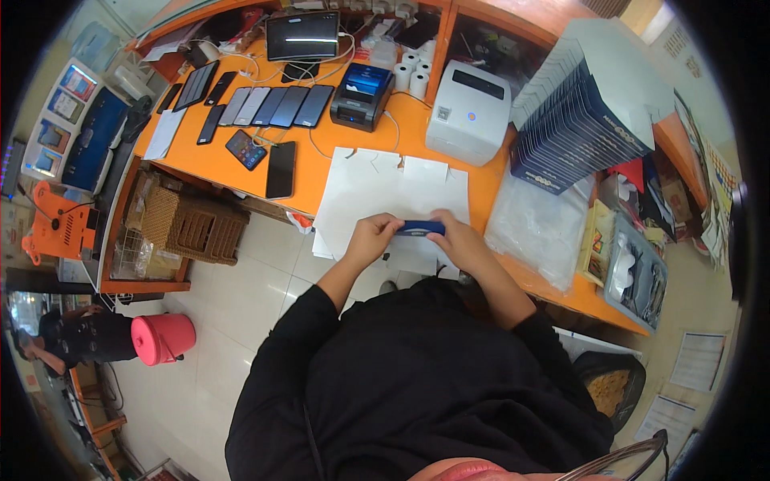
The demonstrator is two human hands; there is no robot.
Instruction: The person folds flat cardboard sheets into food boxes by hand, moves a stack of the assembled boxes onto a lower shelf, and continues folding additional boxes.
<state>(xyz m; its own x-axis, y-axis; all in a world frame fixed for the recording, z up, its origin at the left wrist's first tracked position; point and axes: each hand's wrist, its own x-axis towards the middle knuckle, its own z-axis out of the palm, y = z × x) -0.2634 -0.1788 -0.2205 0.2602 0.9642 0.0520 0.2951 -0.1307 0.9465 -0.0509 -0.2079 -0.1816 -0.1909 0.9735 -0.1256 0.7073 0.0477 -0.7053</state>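
Between my two hands is a small, narrow dark blue item with a pale mark on its front; its exact kind I cannot make out. My left hand grips its left end, with the thumb and fingers pinched together. At the other end, my right hand is closed on it, partly covering it. White sheets of paper with torn spots at their top edge lie beneath and beyond the hands, on the orange desk.
Several phones and cables lie at the left. Behind stand a black receipt printer, paper rolls and a white label printer. A tall stack of blue-and-white folders and clear plastic bags are at the right. A person is at far left.
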